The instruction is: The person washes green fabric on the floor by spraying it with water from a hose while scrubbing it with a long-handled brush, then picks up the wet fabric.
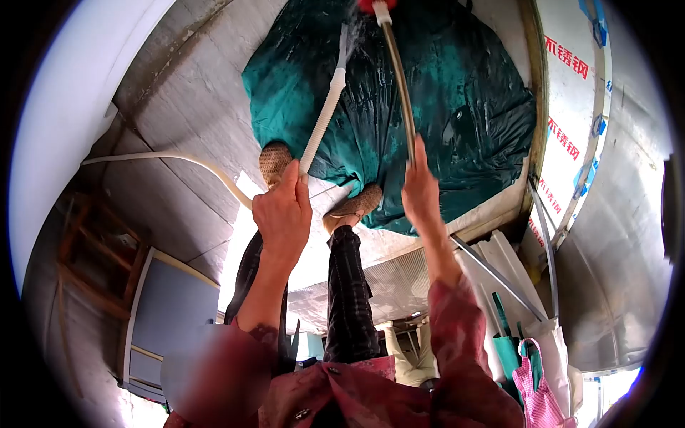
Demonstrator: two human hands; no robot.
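My left hand (282, 214) is closed round a pale ribbed hose (325, 121), and water sprays from its far end. In my right hand (421, 189) is the metal handle of a long brush (401, 82); its red head (374, 6) is cut off by the top edge of the view. Beneath both lies a wet dark green sheet (464, 114), wrinkled and spread on the floor. The hose end and the brush head are over its far part. My shoes stand at the sheet's near edge.
More of the hose (171, 154) trails left across the concrete floor (185, 85). A wooden stool (96, 257) and a grey-fronted cabinet (171, 307) are at the lower left. Metal panels with red lettering (567, 57) line the right. A pink checked cloth (539, 385) hangs lower right.
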